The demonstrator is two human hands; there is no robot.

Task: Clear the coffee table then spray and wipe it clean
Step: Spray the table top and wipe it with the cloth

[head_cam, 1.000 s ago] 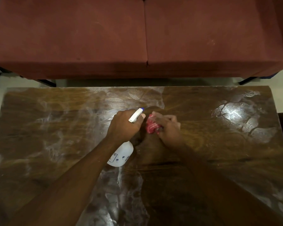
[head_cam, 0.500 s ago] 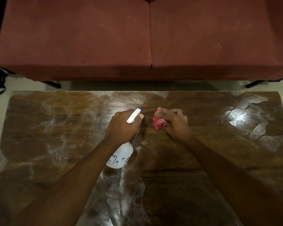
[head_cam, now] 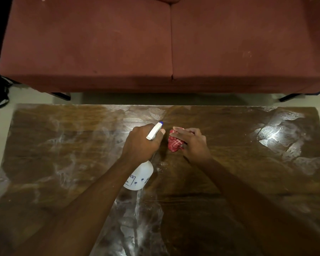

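One head-worn wide-angle view, looking steeply down.

The camera sits above the near edge of the table [head_cam: 63, 145] and faces 12 o'clock toward the sofa [head_cam: 100, 52] across it. Both forearms enter from 6 o'clock, close to the lens; the tabletop fills the lower half, its edges bowed by the wide lens.

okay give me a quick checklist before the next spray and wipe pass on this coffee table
1. Coffee table cleared of loose items: ok, only the bottle and cloth are over it.
2. Spray bottle gripped in the left hand: ok.
3. Nozzle aimed at the table, away from the sofa: cannot tell; it points toward the far edge.
4. Red cloth under the right hand: ok.
5. Whole top wiped: not ok, white streaks remain at far right.
6. Liquid left in bottle: cannot tell.
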